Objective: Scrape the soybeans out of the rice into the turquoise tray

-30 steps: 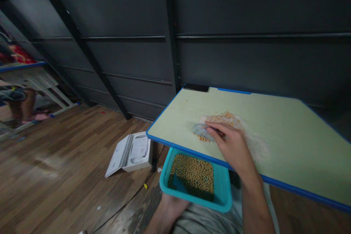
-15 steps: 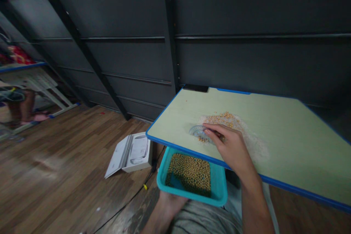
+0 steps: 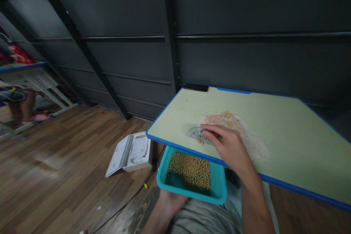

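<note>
My right hand [image 3: 229, 146] pinches a clear protractor [image 3: 193, 132] between thumb and fingers and holds it low over the table, close to the near edge. A few yellow beans [image 3: 200, 141] lie by the protractor's near side. Beyond my fingers spreads a pile of yellow beans [image 3: 226, 115] mixed with small pale grains [image 3: 256, 148]. Below the table edge, my left hand [image 3: 172, 200] grips a turquoise plastic basket [image 3: 220, 186] from underneath, its fingers mostly hidden. Round tan beans [image 3: 193, 170] fill much of the basket, and a blue piece [image 3: 175, 180] shows among them.
The pale green table [image 3: 290, 135] has a blue edge. A black phone [image 3: 195, 87] lies at its far left corner. On the wooden floor are an open white box [image 3: 139, 150] and a black cable [image 3: 128, 202]. Another person's legs [image 3: 26, 106] show at far left.
My right hand and the protractor have shifted slightly left. Beans near the protractor have moved a little toward the near edge. The basket stays almost in place.
</note>
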Motion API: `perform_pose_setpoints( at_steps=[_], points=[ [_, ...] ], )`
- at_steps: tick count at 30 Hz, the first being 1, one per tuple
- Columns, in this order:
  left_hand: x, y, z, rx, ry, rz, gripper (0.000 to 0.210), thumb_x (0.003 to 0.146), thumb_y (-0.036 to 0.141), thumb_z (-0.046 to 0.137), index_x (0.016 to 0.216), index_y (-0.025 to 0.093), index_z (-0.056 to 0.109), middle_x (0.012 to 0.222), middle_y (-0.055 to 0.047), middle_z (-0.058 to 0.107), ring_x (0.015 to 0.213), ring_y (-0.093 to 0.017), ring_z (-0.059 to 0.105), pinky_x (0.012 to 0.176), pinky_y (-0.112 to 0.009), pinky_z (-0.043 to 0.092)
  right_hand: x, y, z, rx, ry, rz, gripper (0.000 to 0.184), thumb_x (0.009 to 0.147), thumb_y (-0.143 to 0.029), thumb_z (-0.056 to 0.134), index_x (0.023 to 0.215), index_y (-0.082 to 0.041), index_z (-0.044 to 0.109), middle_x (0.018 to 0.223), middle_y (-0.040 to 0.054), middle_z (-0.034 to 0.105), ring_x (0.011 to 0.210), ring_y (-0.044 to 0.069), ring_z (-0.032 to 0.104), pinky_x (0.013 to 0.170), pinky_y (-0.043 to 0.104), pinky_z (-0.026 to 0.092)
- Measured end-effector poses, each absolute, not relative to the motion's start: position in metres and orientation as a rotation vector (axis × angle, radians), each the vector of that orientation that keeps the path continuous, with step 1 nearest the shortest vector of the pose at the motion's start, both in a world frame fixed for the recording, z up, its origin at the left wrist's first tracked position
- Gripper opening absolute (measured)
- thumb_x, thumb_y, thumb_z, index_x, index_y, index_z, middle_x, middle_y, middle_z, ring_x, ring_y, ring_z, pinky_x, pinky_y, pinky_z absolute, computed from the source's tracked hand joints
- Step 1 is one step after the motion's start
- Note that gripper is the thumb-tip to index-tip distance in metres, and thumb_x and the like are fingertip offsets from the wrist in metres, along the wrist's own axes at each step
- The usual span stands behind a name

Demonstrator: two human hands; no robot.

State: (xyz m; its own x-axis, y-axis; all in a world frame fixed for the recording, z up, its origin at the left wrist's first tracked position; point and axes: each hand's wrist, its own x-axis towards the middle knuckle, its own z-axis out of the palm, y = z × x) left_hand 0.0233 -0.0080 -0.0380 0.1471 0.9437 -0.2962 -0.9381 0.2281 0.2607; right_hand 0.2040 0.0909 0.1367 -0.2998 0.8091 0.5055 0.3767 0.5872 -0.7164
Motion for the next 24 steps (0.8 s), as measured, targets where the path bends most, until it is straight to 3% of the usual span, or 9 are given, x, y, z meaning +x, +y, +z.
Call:
perform_pose_setpoints(
  at_steps=[6,16,24],
  points=[
    [0.0251,-0.0075,-0.0329,0.019,0.479,1.366,0.058,0.091,0.058,0.046,0.122,0.013,0.067,0.125,-0.019,0.073,0.108,-0.033,0.070,0.106,-0.056,0.043,0.2025,0.0892,0.1375,-0.915,-1.935,0.618,0.021,0.093,-0.022,0.065,0.110,-0.027,0.076,0.111,0.0004,0.078,0.103,0.018,0.071,0.096,0.036,0.053],
    [0.0248,-0.0064,-0.0321,-0.007,0.403,1.346,0.047,0.094,0.048,0.047,0.124,0.017,0.066,0.125,-0.015,0.074,0.109,-0.031,0.069,0.109,-0.056,0.040,0.2017,0.0891,0.1393,-0.904,-1.940,0.628,0.022,0.093,-0.022,0.064,0.111,-0.028,0.075,0.111,0.0006,0.078,0.103,0.019,0.071,0.095,0.037,0.053],
    [0.0227,-0.0061,-0.0371,0.004,0.344,1.318,0.055,0.094,0.054,0.043,0.126,0.015,0.064,0.129,-0.016,0.071,0.112,-0.030,0.068,0.108,-0.051,0.042,0.2008,0.0908,0.1370,-0.922,-1.928,0.601,0.021,0.093,-0.022,0.065,0.110,-0.027,0.076,0.110,0.0015,0.078,0.103,0.019,0.071,0.095,0.037,0.053]
  ],
)
